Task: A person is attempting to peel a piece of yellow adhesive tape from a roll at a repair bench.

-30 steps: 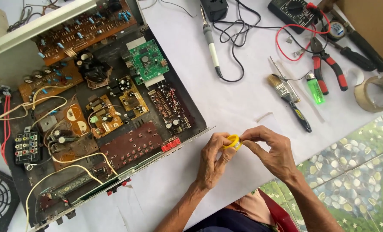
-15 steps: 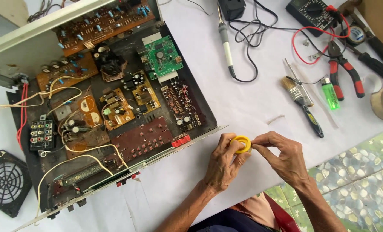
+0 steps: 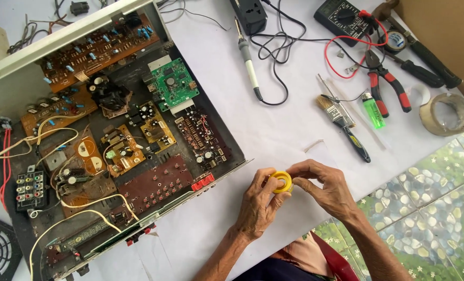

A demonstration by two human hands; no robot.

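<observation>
Gripping a small yellow roll of tape [image 3: 281, 182] with both hands at lower centre of the frame: left hand [image 3: 258, 205] pinching it from below, right hand [image 3: 323, 190] pinching its right edge with fingertips. Judging the step as finding or peeling the tape end; best done by holding the roll steady in the left and picking at the edge with a nail of the right. Sitting between the 2 thumbs, the roll, just above the white sheet [image 3: 289, 130]. Lying to the left, the opened amplifier chassis [image 3: 112, 135]; resting at upper right, a brush [image 3: 341, 122], pliers [image 3: 383, 83], a green lighter [image 3: 371, 108].
</observation>
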